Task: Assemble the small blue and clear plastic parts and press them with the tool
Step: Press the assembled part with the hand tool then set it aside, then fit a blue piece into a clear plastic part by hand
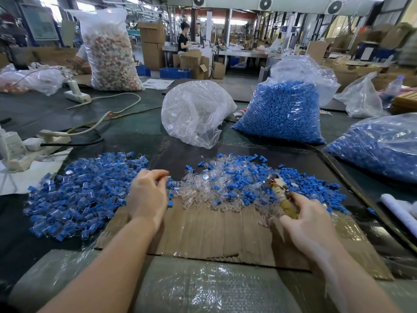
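**Parts heaped on the cardboard, tool in your right hand**

Your right hand (304, 219) grips the tool (282, 195), its taped tip over mixed clear and blue parts (225, 181). Your left hand (146, 195), fingers curled, pinches small parts beside the blue assembled pile (79, 190) on the cardboard (214, 233).

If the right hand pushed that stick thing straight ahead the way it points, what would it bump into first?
Probably the mixed pile of clear and blue parts. The right hand holds the tool with its tip pointing up and left, already over that pile. Whether the tip touches the parts is unclear.
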A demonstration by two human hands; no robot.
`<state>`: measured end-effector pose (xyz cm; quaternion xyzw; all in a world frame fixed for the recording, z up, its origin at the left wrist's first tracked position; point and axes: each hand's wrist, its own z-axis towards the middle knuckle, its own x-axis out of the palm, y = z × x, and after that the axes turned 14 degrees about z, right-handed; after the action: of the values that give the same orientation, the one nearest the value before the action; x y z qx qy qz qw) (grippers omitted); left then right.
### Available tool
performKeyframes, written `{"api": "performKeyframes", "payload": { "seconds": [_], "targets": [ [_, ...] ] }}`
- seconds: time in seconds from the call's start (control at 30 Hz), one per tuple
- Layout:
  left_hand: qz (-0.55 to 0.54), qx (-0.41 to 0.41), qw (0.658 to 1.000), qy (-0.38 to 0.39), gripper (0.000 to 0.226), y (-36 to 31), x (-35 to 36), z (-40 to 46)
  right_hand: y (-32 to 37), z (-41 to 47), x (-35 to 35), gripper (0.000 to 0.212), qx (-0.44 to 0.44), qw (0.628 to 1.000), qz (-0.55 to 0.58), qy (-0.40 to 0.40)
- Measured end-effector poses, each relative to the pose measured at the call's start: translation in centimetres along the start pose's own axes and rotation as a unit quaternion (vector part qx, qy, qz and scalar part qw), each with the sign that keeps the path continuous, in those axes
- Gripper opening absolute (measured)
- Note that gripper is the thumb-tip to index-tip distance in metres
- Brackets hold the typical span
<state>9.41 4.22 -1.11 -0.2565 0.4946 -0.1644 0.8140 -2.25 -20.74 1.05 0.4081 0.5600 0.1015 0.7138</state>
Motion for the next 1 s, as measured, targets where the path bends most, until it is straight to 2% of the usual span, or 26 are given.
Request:
{"api": "performKeyframes", "payload": {
  "seconds": [0.1,0.27,0.4,0.53,0.7,0.9,1.0],
  "targets": [
    [0.114,0.024,0.993,-0.005,0.020,2.5,-0.5,1.3,-0.9,0.8,-0.6,0.063,0.004,0.999,-0.039,-0.024],
    [0.197,0.034,0.980,-0.006,0.022,3.2,-0.3,1.2,-2.0,1.9,-1.0,0.064,0.012,0.996,-0.086,-0.034],
    [0.114,0.082,0.990,-0.003,0.018,1.0,0.4,0.0,-2.4,2.4,-0.9,0.063,0.017,0.992,-0.119,-0.037],
    [0.003,0.163,0.984,0.077,0.015,-1.9,1.2,-2.4,-2.6,2.6,-0.6,0.063,0.009,0.984,-0.170,-0.054],
    [-0.017,0.247,0.951,0.188,0.019,-4.9,2.6,-5.6,-2.6,2.7,-0.2,0.062,-0.015,0.980,-0.187,-0.067],
    [-0.031,0.286,0.935,0.209,0.022,-6.8,3.5,-7.8,-3.0,3.1,-0.5,0.069,-0.013,0.981,-0.184,-0.057],
    [-0.039,0.356,0.907,0.223,0.024,-8.4,3.5,-9.3,-3.2,3.4,-0.7,0.070,-0.008,0.981,-0.190,-0.048]
  ]
}}
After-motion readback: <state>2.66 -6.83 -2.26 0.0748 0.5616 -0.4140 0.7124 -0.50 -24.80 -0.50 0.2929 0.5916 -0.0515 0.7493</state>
